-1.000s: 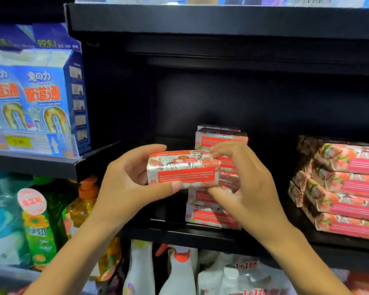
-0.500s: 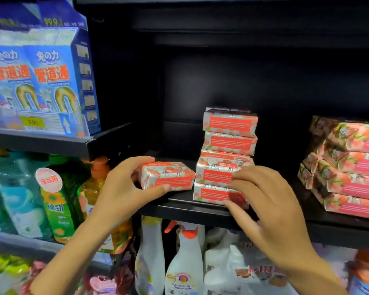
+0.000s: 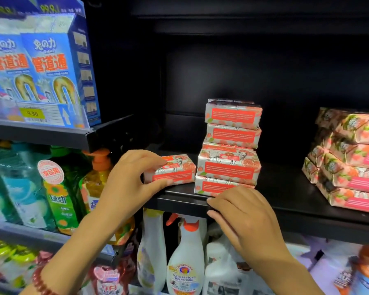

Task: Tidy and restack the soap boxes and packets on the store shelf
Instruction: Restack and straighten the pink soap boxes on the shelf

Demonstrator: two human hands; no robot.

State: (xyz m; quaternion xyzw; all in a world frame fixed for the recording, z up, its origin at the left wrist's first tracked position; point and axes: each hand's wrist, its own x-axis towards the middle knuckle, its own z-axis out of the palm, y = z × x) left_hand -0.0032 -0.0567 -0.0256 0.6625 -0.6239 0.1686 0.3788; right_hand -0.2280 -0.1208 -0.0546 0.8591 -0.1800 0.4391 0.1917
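Now soap box [image 3: 175, 170] down beside stack [image 3: 230, 145], left hand [image 3: 126, 186] fingers [image 3: 146, 156] pinching it, right hand [image 3: 247, 220] lowered to shelf [image 3: 296, 211], fingers curled

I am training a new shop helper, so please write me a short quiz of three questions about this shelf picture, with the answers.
1. True or false: the left hand holds a soap packet on top of the middle stack.
2. The right hand rests on: A) a spray bottle, B) the shelf's front edge, C) the pink packets.
3. How many packets does the middle stack show at its front?
Key: 1 false, the packet is beside the stack, on its left; 2 B; 3 four.
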